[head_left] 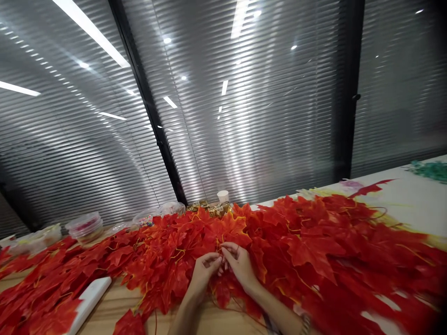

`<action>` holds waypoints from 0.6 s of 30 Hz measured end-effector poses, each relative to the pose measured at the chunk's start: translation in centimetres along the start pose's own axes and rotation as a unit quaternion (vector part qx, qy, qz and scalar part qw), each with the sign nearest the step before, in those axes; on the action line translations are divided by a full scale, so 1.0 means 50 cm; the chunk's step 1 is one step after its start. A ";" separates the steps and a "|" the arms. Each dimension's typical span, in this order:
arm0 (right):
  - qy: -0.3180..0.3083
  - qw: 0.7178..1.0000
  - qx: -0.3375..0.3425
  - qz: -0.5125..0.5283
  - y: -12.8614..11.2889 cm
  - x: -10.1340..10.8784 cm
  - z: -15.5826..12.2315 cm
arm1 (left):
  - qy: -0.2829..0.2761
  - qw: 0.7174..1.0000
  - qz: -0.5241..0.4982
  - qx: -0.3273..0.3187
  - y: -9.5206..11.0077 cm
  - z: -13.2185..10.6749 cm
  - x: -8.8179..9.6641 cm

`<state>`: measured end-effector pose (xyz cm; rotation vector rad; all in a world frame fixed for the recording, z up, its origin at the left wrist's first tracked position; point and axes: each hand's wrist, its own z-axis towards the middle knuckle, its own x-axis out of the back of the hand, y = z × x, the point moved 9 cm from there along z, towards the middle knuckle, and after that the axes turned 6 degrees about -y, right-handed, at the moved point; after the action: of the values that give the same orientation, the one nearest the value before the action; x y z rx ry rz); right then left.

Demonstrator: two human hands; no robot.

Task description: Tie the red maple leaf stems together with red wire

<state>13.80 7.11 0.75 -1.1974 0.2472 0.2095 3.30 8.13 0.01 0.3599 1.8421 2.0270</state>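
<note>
Working close together, your left hand (pixel 203 271) and right hand (pixel 243 266) meet at the near middle of the heap of artificial red maple leaves (pixel 314 246), fingers (pixel 230 245) drawn narrow by thin stems (pixel 218 240); the detail is too small to tell whether they've closed on one. A light touch probably suits this: steady the stem with one hand, let the other do the fine moving, and stay clear of those loose yellow cords (pixel 179 253), which could snag. Under you, the wood-grained surface (pixel 115 309) shows at near left, beside a white slab (pixel 91 300); a pale surface (pixel 415 204) runs far right toward a teal bunch (pixel 431 170). Far side: paper cup (pixel 222 196), stacked tubs (pixel 84 227) at left, then ribbed blinds (pixel 258 125) glinting under bright lights (pixel 94 32).
</note>
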 end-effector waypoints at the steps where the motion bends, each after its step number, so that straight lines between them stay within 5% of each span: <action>1: -0.002 1.000 0.008 -0.010 -0.006 -0.003 -0.002 | -0.002 1.000 -0.001 -0.004 0.001 0.000 -0.001; 18: 0.001 0.979 0.087 -0.187 -0.056 -0.014 -0.027 | 0.055 0.998 0.013 -0.038 0.024 -0.004 0.014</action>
<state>13.82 4.87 2.98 -1.0489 0.0382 -0.1393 2.46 8.15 1.15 0.2588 1.8264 2.1665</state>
